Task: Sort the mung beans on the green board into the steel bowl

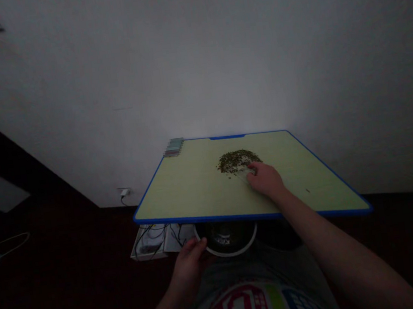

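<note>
A loose pile of small brownish-green grains or dried bits lies spread on a pale yellow table with a blue edge. My right hand is at the near right side of the pile, fingers closed. A thin, see-through piece shows at its fingertips; its kind is hard to make out in the dim light. Below the table's front edge, my left hand grips the left side of a round bowl with a white rim and dark inside. The table edge hides the bowl's far part.
A blurred stack sits at the table's far left corner. One small dark bit lies at the right. Under the table, at left, is a white box with cables. A plug is in the wall behind.
</note>
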`<state>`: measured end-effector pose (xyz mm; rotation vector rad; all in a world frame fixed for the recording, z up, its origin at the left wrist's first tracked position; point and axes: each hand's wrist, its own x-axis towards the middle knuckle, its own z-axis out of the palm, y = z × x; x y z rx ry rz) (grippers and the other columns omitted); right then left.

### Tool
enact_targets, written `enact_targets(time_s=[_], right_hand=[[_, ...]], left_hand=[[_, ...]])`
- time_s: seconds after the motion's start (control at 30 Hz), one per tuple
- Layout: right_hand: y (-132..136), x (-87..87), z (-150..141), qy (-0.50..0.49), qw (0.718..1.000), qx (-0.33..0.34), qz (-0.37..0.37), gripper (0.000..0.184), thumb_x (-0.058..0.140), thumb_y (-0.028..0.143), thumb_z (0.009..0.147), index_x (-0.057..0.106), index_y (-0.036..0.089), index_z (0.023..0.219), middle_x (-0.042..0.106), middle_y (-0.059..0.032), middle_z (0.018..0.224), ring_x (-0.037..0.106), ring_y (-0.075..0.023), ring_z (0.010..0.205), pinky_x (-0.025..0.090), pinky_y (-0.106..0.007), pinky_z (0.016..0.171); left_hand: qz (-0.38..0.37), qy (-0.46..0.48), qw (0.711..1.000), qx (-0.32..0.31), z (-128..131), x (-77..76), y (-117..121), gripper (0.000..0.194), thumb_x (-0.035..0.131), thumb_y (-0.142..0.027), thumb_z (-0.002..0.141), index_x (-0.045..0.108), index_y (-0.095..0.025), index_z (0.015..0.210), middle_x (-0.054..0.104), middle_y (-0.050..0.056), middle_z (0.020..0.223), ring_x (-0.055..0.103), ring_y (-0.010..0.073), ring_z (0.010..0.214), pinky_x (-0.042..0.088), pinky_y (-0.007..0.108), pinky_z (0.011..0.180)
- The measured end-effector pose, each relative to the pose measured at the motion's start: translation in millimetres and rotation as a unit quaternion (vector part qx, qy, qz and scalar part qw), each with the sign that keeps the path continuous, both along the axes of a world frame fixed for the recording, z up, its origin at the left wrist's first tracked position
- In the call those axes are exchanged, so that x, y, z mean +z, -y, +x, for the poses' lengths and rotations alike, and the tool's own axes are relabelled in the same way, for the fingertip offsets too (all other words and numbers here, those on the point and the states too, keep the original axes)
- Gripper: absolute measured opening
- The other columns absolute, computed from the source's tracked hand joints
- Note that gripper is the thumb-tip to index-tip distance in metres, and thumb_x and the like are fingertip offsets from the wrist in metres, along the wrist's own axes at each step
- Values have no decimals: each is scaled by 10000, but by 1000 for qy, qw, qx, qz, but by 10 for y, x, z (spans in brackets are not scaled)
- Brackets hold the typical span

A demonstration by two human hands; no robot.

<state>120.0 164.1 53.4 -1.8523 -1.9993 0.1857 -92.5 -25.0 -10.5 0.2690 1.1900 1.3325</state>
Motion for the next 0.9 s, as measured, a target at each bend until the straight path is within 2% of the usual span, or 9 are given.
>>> enact_targets(time_s=[0.43, 0.67, 0.9], right_hand=[[13, -25, -42, 31, 999, 30, 6, 406, 476, 312, 781, 628, 219, 1147, 694, -77, 1018, 629, -235, 920, 460, -327, 813], [37, -3, -31, 17, 1000, 6, -2, 385, 490, 318, 775, 638, 215, 1115, 697, -78, 967, 631, -230, 881, 458, -322, 800], [49, -11, -40, 17, 999, 31, 1, 378, 489, 307, 778, 633, 208, 1113, 693, -82, 971, 624, -226, 891, 446, -317, 807]], left_hand=[[6, -13, 1000, 4, 6, 19, -7, 168, 761, -222, 626, 633, -151, 709, 726, 31, 720, 684, 190, 676, 545, 322, 652], [7, -10, 1000, 0, -4, -12, -7, 146, 739, -209, 655, 644, -151, 749, 735, 49, 755, 692, 202, 704, 545, 326, 659], [1, -5, 1000, 5, -4, -25, 7, 141, 745, -204, 646, 640, -155, 728, 738, 35, 735, 690, 193, 695, 547, 317, 648]])
